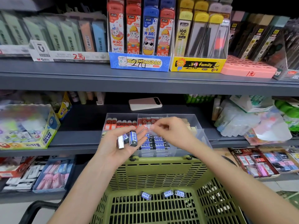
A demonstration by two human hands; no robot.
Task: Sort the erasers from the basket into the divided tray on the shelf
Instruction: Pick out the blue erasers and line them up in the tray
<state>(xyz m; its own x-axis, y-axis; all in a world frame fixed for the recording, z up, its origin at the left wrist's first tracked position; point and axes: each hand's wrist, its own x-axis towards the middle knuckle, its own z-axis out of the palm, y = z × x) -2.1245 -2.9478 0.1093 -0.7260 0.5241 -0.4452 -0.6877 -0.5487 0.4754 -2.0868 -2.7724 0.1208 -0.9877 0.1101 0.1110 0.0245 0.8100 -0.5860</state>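
My left hand [120, 141] is palm up over the front left of the clear divided tray [198, 125], cradling three blue-and-white erasers [133, 138] in loosely curled fingers. My right hand [169, 130] hovers over the tray's middle, fingertips pinched together; it is blurred and I cannot see anything between them. Rows of the same blue erasers [155, 143] fill the tray's front compartment, and red erasers [120, 124] fill the back left one. Three more blue erasers [167, 194] lie on the floor of the green basket [155, 175] below the shelf.
A white phone [145, 103] lies on the shelf behind the tray. A glue display box [29, 126] stands to the left, plastic-wrapped packs [252, 120] to the right. The upper shelf edge [145, 81] runs above. More eraser boxes [258, 160] sit on the lower shelf.
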